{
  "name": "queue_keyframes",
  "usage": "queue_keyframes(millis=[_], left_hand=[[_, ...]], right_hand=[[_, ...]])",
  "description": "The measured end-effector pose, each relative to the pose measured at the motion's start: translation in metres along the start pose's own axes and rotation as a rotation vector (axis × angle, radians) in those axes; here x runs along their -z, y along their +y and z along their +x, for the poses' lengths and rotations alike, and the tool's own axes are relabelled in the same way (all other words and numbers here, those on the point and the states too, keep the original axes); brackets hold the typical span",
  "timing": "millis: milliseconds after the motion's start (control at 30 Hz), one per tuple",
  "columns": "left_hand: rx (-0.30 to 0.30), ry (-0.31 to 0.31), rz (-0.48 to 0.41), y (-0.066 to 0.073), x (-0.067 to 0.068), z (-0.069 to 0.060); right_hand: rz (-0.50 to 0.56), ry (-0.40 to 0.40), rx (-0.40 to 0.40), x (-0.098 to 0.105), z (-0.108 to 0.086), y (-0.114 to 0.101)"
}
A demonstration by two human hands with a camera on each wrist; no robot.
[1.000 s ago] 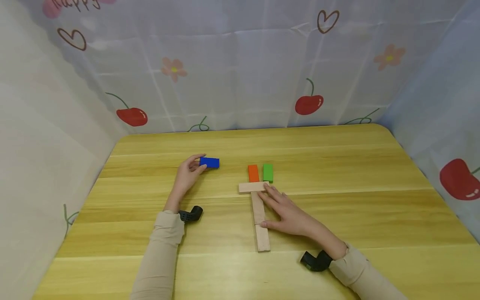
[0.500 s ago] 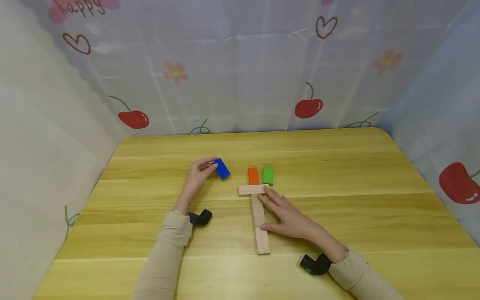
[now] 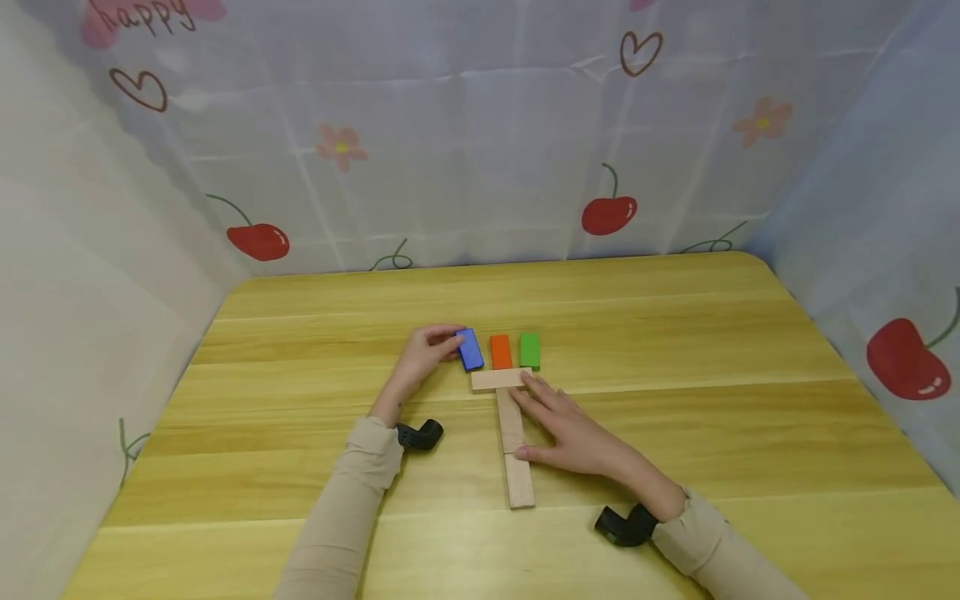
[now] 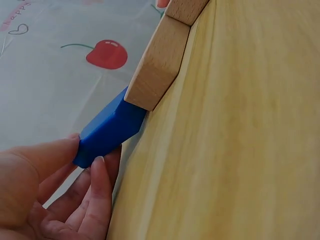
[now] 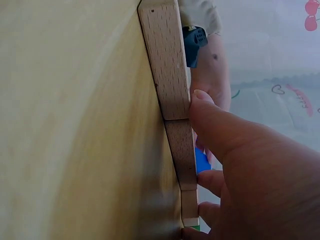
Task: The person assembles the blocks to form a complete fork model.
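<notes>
My left hand (image 3: 418, 364) pinches a blue block (image 3: 470, 350) between thumb and fingers at its far left side. The block leans slightly, its near end close to the left end of a plain wooden block (image 3: 491, 381) lying crosswise; whether they touch I cannot tell. An orange block (image 3: 501, 352) and a green block (image 3: 529, 350) stand side by side beyond the crosswise piece. Two plain blocks (image 3: 511, 421) run end to end toward me. My right hand (image 3: 573, 433) rests with spread, fairly straight fingers on the plain blocks, its thumb near the joint in the right wrist view.
The blocks lie on a yellow wood-grain table (image 3: 675, 333). A printed curtain (image 3: 465, 167) hangs behind its far edge, with fabric on both sides. A black wrist device (image 3: 422, 435) sits on the left wrist, another black device (image 3: 626, 525) on the right.
My left hand has carried the blue block rightward, turning it from crosswise to nearly lengthwise, up beside the orange block. The right hand has stayed on the plain blocks.
</notes>
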State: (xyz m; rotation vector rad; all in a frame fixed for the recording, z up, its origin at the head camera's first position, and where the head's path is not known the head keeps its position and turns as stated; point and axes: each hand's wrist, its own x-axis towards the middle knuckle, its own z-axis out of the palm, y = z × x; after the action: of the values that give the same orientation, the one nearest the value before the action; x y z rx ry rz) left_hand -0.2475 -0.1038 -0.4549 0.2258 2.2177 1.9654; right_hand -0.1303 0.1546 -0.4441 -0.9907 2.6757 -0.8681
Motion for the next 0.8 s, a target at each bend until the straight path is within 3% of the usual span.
queue_keyframes(millis=[233, 467, 800], left_hand=[[-0.083, -0.034, 0.176, 0.0007, -0.0015, -0.0013], [-0.137, -0.015, 0.395, 0.0045, -0.0076, -0.001], [-0.155, -0.01, 0.404, 0.0008, -0.0079, -0.0037]], right_hand=[[-0.003, -0.01, -0.01, 0.0009, 0.0009, -0.0009], [-0.004, -0.009, -0.015, 0.0019, 0.0003, -0.0016], [0.001, -0.004, -0.011, 0.0, -0.0001, -0.0006]])
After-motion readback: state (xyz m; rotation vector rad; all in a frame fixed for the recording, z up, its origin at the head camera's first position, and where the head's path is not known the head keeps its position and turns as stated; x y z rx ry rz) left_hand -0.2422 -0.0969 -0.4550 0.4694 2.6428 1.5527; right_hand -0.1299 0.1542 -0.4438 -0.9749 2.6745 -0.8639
